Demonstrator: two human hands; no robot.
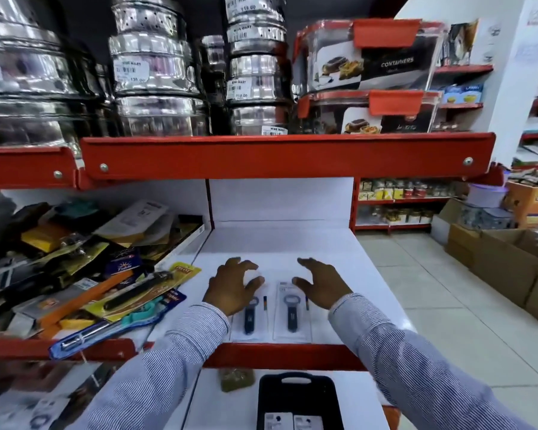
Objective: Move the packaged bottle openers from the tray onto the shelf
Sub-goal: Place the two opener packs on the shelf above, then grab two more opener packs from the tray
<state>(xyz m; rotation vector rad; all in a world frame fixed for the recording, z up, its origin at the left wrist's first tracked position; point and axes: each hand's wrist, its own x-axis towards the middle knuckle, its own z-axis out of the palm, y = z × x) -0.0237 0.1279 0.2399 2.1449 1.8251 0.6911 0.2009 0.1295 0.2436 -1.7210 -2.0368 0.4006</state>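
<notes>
**Two openers down on the white shelf, more waiting in the tray**

A person in a striped shirt reaches both arms over the white shelf (292, 243), where two packaged bottle openers lie side by side near its red front lip. The left hand (233, 283) hovers with fingers spread and curled, empty, over the top of the left package (250, 318); whether the fingertips touch the card is hard to tell from this angle. The right hand (320, 280) is open too, palm turned inward, just right of the right package (292, 315) and gripping nothing. Below the shelf's front lip, the black tray (295, 395) sits on a lower ledge with at least two more white-carded packs (288, 422) showing at the frame's bottom edge.

The step in hand looks like squaring up the pair just placed. Doing it well means nudging each card by its edges so the two sit parallel and flush with the shelf's lip, without overlapping, and keeping them clear of the jumble of packaged utensils (106, 274) heaped to the shelf's left. Room behind them should stay free for the remaining packs.
</notes>
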